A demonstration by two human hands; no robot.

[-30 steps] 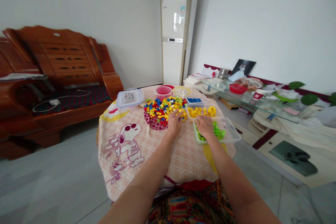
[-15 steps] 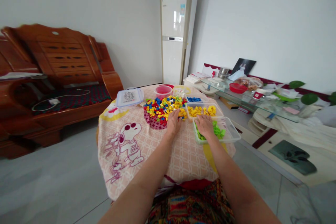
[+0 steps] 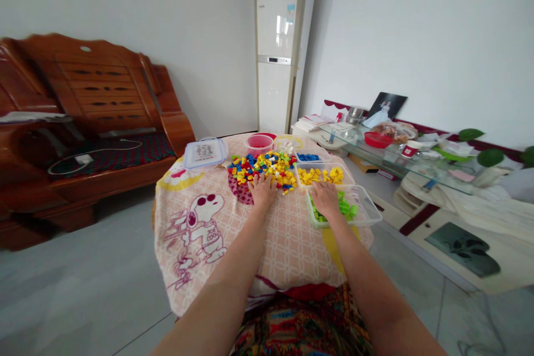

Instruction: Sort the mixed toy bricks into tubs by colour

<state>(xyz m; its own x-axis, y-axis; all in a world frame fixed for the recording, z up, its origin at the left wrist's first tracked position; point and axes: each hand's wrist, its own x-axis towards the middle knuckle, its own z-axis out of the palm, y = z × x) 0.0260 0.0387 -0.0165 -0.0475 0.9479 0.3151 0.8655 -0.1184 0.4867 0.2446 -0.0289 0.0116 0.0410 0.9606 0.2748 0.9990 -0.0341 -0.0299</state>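
Observation:
My left hand (image 3: pixel 262 191) lies with fingers spread at the near edge of a pile of mixed toy building bricks (image 3: pixel 261 166), mostly yellow, blue, red and green. My right hand (image 3: pixel 325 199) rests over the left part of a clear plastic box (image 3: pixel 370 211), its fingers stretched toward the far rim. Green bricks (image 3: pixel 347 207) lie in that box, partly hidden by the hand. Just beyond it, yellow bricks (image 3: pixel 317 176) fill part of a second clear box. Blue bricks (image 3: pixel 307 158) are in a third, farther back.
Behind the pile stand a round pink tub (image 3: pixel 259 143) and several white bricks (image 3: pixel 286 147). A clear lid (image 3: pixel 204 153) lies at the back left of the cloth-covered table (image 3: pixel 287 250). A cluttered glass-topped cabinet (image 3: pixel 396 161) stands right; a wooden bench (image 3: pixel 100 105) is left.
My left hand has moved left along the pile's near edge and its fingers have spread. My right hand has stayed at the green bricks' box.

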